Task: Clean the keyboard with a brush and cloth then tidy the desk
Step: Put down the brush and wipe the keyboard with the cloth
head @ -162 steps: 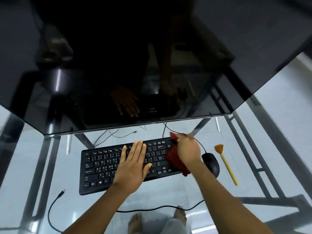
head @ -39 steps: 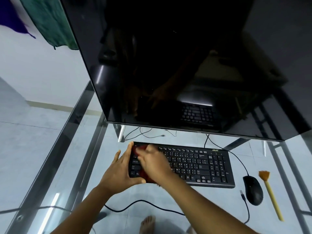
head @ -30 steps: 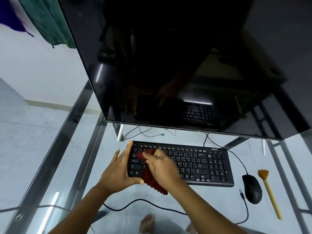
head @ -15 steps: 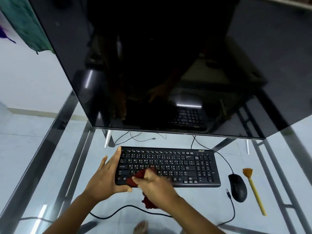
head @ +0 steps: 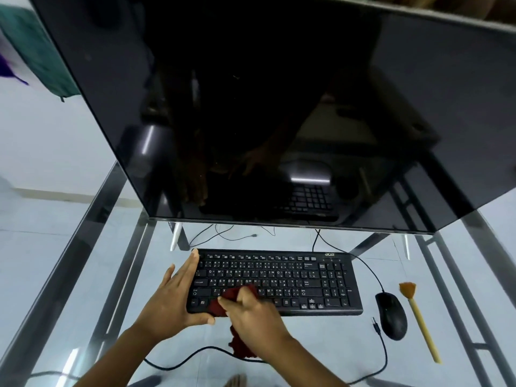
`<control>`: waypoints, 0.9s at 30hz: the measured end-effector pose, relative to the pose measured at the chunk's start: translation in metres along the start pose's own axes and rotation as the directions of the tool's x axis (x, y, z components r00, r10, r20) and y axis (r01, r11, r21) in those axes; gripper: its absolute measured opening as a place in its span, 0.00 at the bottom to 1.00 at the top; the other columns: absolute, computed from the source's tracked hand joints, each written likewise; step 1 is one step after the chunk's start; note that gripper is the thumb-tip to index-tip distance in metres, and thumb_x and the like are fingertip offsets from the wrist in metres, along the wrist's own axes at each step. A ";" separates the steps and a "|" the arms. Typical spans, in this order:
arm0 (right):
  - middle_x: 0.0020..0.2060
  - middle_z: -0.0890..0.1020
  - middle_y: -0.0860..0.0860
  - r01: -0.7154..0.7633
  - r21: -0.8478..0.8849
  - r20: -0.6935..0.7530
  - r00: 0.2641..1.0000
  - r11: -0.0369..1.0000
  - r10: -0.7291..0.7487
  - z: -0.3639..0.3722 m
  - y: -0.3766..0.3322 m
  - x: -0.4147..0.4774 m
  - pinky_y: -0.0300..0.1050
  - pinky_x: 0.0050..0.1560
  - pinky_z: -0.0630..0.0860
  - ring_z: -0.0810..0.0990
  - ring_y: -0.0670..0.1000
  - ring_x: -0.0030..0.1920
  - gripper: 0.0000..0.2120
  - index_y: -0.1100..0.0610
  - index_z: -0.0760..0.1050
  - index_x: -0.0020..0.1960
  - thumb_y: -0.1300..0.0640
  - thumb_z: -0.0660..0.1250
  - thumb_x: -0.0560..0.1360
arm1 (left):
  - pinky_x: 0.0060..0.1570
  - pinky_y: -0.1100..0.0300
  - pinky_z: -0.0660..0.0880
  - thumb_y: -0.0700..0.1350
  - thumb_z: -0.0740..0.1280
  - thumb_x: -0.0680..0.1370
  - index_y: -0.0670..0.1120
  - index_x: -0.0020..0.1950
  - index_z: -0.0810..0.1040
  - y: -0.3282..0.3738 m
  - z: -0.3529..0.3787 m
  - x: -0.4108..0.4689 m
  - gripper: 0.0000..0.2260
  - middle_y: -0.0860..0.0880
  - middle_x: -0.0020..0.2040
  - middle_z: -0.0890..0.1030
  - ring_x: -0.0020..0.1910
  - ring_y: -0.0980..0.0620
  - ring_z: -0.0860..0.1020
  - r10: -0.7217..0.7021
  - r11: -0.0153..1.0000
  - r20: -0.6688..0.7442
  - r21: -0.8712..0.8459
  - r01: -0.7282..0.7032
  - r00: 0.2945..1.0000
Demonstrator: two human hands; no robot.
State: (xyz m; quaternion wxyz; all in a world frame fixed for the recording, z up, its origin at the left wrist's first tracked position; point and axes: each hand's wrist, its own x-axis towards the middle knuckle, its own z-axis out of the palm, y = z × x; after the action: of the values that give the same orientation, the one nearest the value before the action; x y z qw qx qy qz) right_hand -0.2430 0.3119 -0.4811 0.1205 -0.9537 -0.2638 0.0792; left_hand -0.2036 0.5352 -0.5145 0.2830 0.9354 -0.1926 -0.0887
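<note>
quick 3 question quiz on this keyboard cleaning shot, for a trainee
1. Fill in: the left hand braces the keyboard's ____ end.
2. The cloth is held by: A the left hand, B the right hand, C neither.
3. True or false: the brush lies to the right of the mouse.

Key: 1 left; 2 B; 3 true.
</note>
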 end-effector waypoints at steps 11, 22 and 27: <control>0.58 0.74 0.53 -0.378 0.209 -0.084 0.912 0.902 0.402 -0.025 0.024 0.013 0.48 0.45 0.81 0.82 0.57 0.45 0.19 0.45 0.66 0.72 0.48 0.55 0.82 | 0.74 0.47 0.47 0.72 0.52 0.76 0.40 0.79 0.52 0.025 0.002 0.009 0.43 0.46 0.79 0.52 0.79 0.50 0.48 0.052 0.940 -0.023 0.340 -0.041 0.998; 0.57 0.75 0.56 -0.390 0.134 -0.071 0.913 0.911 0.401 -0.030 0.031 0.045 0.50 0.44 0.81 0.82 0.57 0.43 0.18 0.52 0.66 0.71 0.51 0.55 0.82 | 0.74 0.50 0.50 0.71 0.53 0.76 0.39 0.78 0.56 0.027 0.015 0.007 0.43 0.44 0.79 0.55 0.78 0.48 0.51 0.114 0.910 0.025 0.398 -0.114 0.993; 0.52 0.75 0.57 -0.180 -0.042 -0.026 0.984 0.983 0.179 -0.029 0.038 0.049 0.53 0.38 0.81 0.81 0.60 0.37 0.19 0.54 0.67 0.69 0.54 0.60 0.79 | 0.74 0.49 0.51 0.71 0.53 0.76 0.39 0.78 0.55 0.025 0.015 0.008 0.43 0.44 0.79 0.55 0.78 0.48 0.51 0.122 0.901 0.030 0.417 -0.124 0.992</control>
State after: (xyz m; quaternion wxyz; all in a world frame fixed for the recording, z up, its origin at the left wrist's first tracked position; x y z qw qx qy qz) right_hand -0.1767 0.3004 -0.4677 0.0949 -0.9769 -0.1772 0.0731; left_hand -0.2084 0.5054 -0.5136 0.0812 0.9601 -0.2661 -0.0291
